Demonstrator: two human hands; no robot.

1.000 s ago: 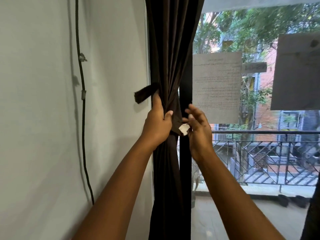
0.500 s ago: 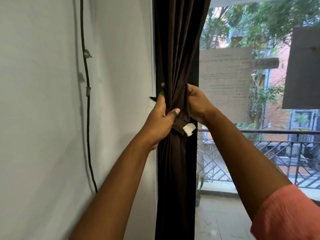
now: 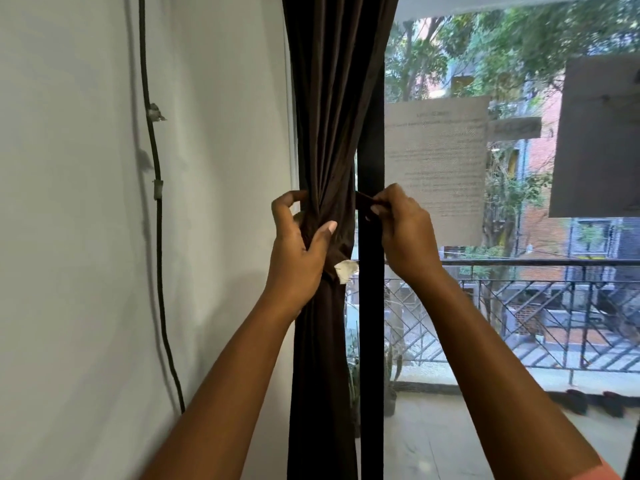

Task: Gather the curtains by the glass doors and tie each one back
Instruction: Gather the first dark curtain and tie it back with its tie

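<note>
Your right fingers (image 3: 382, 202) pinch the dark tie-back strap (image 3: 365, 199) beside the door frame (image 3: 371, 306); its far end is hidden behind the folds. Your left hand (image 3: 298, 254) grips the gathered curtain (image 3: 325, 133), fingertips lost behind the cloth.

L hand (image 3: 294, 258) grips bunched curtain (image 3: 329, 133); R hand (image 3: 405, 233) pinches tie-back strap (image 3: 365, 199).

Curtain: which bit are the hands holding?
The left hand grips the gathered curtain at its pinched waist; the right hand pinches the dark tie-back strap's end.
</note>
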